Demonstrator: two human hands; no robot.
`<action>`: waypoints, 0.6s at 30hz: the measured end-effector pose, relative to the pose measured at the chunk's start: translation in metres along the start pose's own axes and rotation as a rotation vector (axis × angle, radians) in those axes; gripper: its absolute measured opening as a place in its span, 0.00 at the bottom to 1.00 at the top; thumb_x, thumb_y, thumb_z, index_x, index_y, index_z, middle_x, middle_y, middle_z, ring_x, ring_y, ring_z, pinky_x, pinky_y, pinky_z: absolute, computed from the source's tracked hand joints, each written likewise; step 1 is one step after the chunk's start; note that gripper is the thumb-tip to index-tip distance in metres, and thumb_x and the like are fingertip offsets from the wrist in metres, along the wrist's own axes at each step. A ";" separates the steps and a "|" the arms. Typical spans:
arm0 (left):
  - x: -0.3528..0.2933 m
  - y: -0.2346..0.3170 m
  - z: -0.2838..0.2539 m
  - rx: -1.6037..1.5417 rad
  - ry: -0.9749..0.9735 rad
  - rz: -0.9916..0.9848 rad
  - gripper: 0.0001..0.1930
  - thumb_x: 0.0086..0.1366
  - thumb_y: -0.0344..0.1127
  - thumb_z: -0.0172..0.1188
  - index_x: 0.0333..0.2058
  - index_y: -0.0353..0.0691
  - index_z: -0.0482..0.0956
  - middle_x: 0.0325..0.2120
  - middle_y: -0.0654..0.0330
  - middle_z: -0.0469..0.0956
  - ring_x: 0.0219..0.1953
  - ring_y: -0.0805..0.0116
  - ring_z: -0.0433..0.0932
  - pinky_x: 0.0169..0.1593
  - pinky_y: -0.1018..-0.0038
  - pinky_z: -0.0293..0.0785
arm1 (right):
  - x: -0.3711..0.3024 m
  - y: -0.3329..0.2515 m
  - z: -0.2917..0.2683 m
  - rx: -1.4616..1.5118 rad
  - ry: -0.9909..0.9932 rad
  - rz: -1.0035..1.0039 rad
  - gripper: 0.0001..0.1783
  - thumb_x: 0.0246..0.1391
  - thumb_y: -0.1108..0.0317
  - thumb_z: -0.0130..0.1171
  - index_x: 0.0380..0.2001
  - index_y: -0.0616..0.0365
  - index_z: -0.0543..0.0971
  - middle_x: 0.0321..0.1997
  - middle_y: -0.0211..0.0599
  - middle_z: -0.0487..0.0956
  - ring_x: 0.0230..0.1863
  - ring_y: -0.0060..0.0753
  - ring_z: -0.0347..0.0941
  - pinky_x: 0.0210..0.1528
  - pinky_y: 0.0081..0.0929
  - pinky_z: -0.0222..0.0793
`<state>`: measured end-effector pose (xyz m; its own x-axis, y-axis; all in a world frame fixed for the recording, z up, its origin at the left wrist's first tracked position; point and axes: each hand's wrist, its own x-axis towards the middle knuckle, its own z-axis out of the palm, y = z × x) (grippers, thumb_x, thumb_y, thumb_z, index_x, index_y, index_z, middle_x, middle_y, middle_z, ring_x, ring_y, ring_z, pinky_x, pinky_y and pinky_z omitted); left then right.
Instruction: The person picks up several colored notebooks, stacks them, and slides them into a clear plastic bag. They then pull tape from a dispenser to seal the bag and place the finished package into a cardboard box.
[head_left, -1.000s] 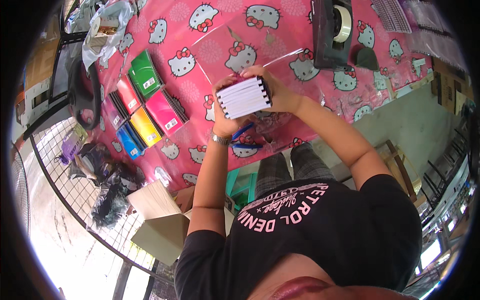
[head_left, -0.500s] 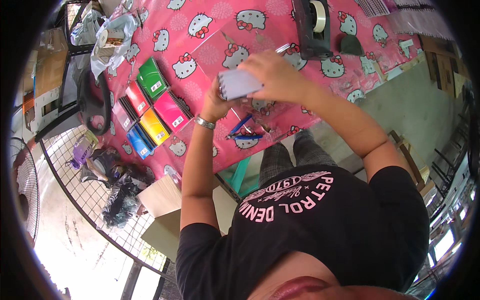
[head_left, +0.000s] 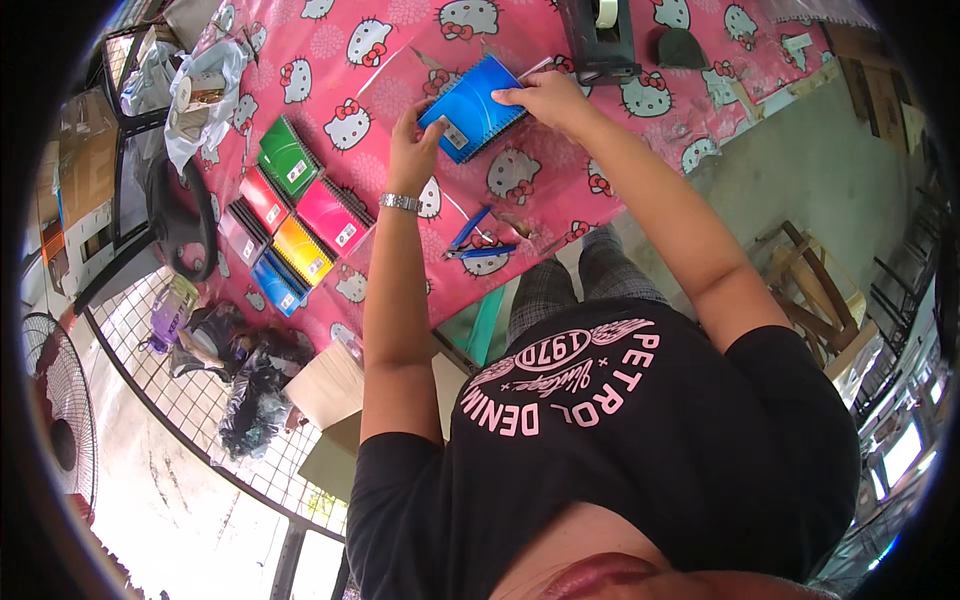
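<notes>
A blue spiral notebook [head_left: 475,105] is held above the table between my two hands, its blue cover facing up. My left hand [head_left: 415,150] grips its left end near a small white label. At its right end, my right hand [head_left: 550,103] pinches the cover with the thumb on top. To the left, several stacks of spiral notebooks lie together: green [head_left: 289,158], red [head_left: 266,200], pink [head_left: 335,214], yellow [head_left: 302,250], blue [head_left: 278,283] and a greyish purple one [head_left: 246,232]. Blue-handled pliers [head_left: 480,240] rest open near the table's front edge.
A pink patterned cloth [head_left: 345,80] covers the table. A black tape dispenser [head_left: 600,45] and a dark rounded object [head_left: 681,48] stand at the far right. White plastic bags [head_left: 205,100] hang at the left, beside a black curved frame [head_left: 190,220]. A standing fan [head_left: 62,420] is at lower left.
The notebook, earlier showing pale pages toward me, now has its blue cover up. My hands have spread to its two ends. The whole view has shifted slightly.
</notes>
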<state>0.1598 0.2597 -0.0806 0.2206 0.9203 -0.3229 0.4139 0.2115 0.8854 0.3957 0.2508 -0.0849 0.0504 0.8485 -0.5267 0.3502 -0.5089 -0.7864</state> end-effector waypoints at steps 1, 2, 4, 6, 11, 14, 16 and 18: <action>0.004 -0.005 0.003 0.033 0.019 0.016 0.21 0.59 0.37 0.59 0.50 0.35 0.72 0.45 0.55 0.74 0.44 0.69 0.73 0.47 0.73 0.69 | 0.006 0.005 0.000 -0.199 0.084 -0.116 0.31 0.39 0.47 0.67 0.38 0.66 0.80 0.39 0.48 0.76 0.40 0.40 0.73 0.44 0.34 0.69; 0.007 -0.009 0.004 0.066 0.046 0.031 0.20 0.57 0.36 0.60 0.48 0.35 0.73 0.44 0.55 0.75 0.43 0.68 0.74 0.46 0.73 0.70 | 0.006 0.006 0.002 -0.401 0.163 -0.238 0.33 0.40 0.46 0.67 0.38 0.66 0.79 0.40 0.49 0.76 0.40 0.42 0.73 0.45 0.35 0.69; 0.008 -0.014 0.003 0.112 0.074 0.065 0.21 0.56 0.37 0.61 0.48 0.34 0.74 0.43 0.55 0.75 0.42 0.68 0.74 0.44 0.72 0.70 | -0.007 0.014 0.004 -0.275 0.352 -0.405 0.35 0.41 0.43 0.65 0.40 0.66 0.78 0.40 0.50 0.75 0.40 0.45 0.73 0.46 0.34 0.69; 0.004 -0.017 -0.002 0.143 0.092 0.089 0.24 0.56 0.40 0.61 0.50 0.33 0.72 0.42 0.55 0.75 0.42 0.68 0.73 0.43 0.72 0.70 | -0.024 0.010 0.006 -0.176 0.385 -0.459 0.35 0.45 0.42 0.62 0.44 0.65 0.77 0.43 0.49 0.74 0.42 0.43 0.73 0.48 0.33 0.68; -0.025 0.007 0.040 -0.421 0.424 -0.291 0.28 0.59 0.40 0.59 0.54 0.29 0.65 0.44 0.55 0.74 0.42 0.71 0.72 0.41 0.74 0.70 | -0.021 0.002 -0.012 -0.038 0.103 -0.270 0.32 0.57 0.44 0.50 0.50 0.63 0.73 0.53 0.44 0.72 0.51 0.39 0.70 0.55 0.32 0.63; -0.033 0.020 0.046 -0.573 0.370 -0.354 0.19 0.61 0.37 0.56 0.47 0.30 0.72 0.36 0.60 0.75 0.35 0.75 0.73 0.37 0.77 0.70 | -0.015 -0.006 -0.010 0.011 -0.056 -0.144 0.31 0.59 0.45 0.48 0.51 0.63 0.73 0.54 0.44 0.71 0.55 0.40 0.68 0.57 0.30 0.61; -0.024 0.013 0.043 -0.398 0.351 -0.364 0.14 0.61 0.37 0.54 0.42 0.33 0.76 0.28 0.64 0.73 0.29 0.76 0.73 0.31 0.76 0.71 | -0.011 -0.005 -0.003 -0.123 0.003 -0.180 0.31 0.59 0.45 0.47 0.51 0.64 0.73 0.53 0.44 0.71 0.55 0.40 0.68 0.56 0.30 0.61; -0.021 0.010 0.042 -0.368 0.364 -0.364 0.13 0.62 0.37 0.53 0.39 0.34 0.77 0.26 0.64 0.73 0.26 0.75 0.72 0.27 0.76 0.70 | -0.008 -0.003 0.001 -0.203 0.027 -0.203 0.31 0.60 0.46 0.47 0.50 0.64 0.73 0.52 0.44 0.72 0.55 0.41 0.68 0.56 0.30 0.61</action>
<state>0.1966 0.2292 -0.0787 -0.2188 0.8075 -0.5479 0.0603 0.5716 0.8183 0.3936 0.2454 -0.0781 -0.0160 0.9351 -0.3541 0.5356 -0.2910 -0.7927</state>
